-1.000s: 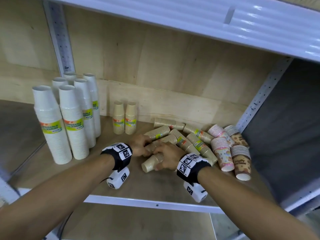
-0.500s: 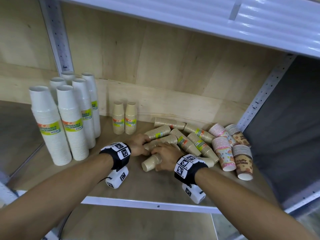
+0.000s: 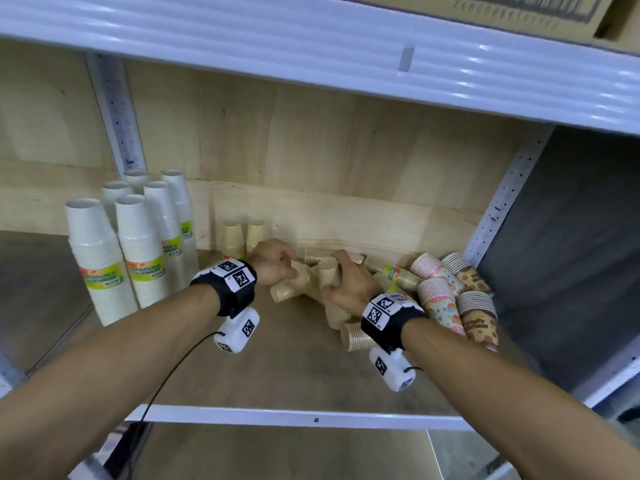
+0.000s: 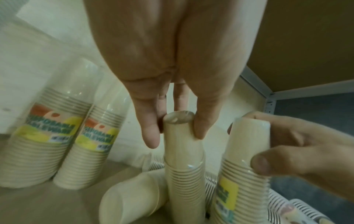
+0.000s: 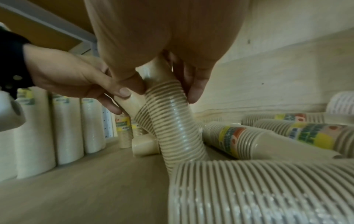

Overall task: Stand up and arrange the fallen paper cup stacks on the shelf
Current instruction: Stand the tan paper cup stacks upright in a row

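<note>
As each hand (image 3: 277, 263) grips: a beige stack (image 3: 304, 277) apiece.

We see tall white cup stacks (image 3: 95, 268) with green-yellow-orange labels at nine o'clock, tan ribbed cup stacks (image 3: 311, 282) at centre, pink pastel-printed cups (image 3: 438, 303) and brown printed cups (image 3: 479, 320) at three o'clock, black wristbands (image 3: 230, 289) with black-and-white square markers.

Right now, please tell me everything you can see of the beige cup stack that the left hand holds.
The beige cup stack is a sleeve of nested ribbed paper cups in clear film, closed end up. The left hand pinches that top with fingertips. It stands nearly upright among fallen stacks on the wooden shelf; its foot is hidden.
</note>
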